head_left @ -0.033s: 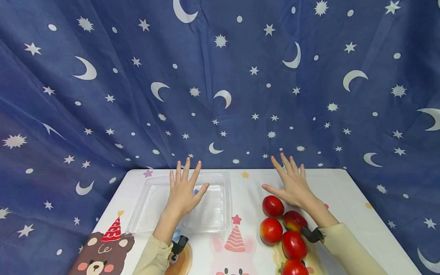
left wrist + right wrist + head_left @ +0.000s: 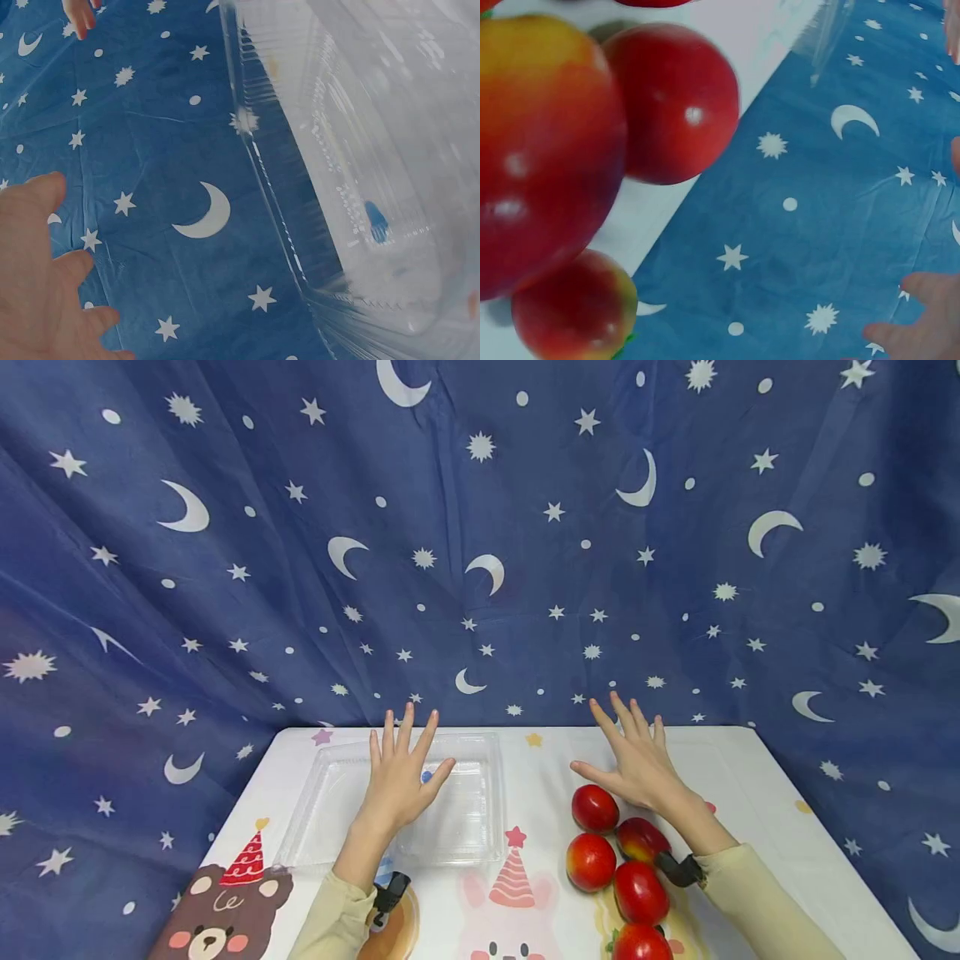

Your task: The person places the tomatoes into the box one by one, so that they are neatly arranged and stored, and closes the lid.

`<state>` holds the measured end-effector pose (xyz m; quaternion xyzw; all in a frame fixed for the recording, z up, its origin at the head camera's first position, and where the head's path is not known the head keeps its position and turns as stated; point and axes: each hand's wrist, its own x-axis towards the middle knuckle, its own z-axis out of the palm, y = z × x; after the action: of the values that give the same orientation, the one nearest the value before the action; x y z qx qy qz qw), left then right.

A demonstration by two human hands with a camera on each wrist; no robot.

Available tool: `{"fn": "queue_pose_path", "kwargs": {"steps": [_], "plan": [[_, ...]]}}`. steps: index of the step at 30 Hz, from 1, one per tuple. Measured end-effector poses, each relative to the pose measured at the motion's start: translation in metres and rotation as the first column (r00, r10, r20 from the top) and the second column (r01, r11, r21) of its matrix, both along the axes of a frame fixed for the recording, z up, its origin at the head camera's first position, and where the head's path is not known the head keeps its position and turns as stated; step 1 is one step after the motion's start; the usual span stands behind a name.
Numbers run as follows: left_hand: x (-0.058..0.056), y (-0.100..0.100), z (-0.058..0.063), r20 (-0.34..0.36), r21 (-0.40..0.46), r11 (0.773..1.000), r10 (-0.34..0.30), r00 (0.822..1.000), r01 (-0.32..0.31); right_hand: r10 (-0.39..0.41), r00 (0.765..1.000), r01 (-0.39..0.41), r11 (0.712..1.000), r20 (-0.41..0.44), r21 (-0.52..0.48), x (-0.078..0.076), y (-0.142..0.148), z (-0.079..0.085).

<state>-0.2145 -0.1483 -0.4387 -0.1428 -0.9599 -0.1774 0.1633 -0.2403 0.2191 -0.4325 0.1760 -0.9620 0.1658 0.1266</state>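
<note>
My left hand is spread with straight fingers over a clear plastic container on the table's left half. In the left wrist view the fingers stand apart from the container's ridged wall. My right hand is also spread, palm down, just beyond a group of several red fruits. Nearest it are a smooth red fruit and a red-yellow one. A rounder orange-red fruit and a glossy red one lie closer to me. Neither hand holds anything.
Another red fruit with a green leaf sits at the near edge of the view, partly cut off. The white tablecloth carries printed bear and rabbit drawings. Behind the table hangs a blue curtain with moons and stars.
</note>
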Motion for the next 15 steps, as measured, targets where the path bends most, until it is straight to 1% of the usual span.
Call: {"fn": "queue_pose_path", "kwargs": {"steps": [4,11,15], "plan": [[0.0,-0.002,-0.002,0.009,-0.01,1.0,0.002,1.0,-0.002,0.002,1.0,-0.002,1.0,-0.002,0.014,0.0,0.001,-0.001],[-0.007,-0.009,0.004,0.014,-0.028,1.0,0.009,1.0,-0.008,-0.009,1.0,0.009,1.0,-0.026,0.009,-0.001,0.007,0.003],[-0.01,-0.019,0.001,0.031,-0.052,0.998,0.031,0.999,-0.03,-0.011,1.0,0.011,1.0,-0.011,0.018,0.0,0.009,0.001]]}}
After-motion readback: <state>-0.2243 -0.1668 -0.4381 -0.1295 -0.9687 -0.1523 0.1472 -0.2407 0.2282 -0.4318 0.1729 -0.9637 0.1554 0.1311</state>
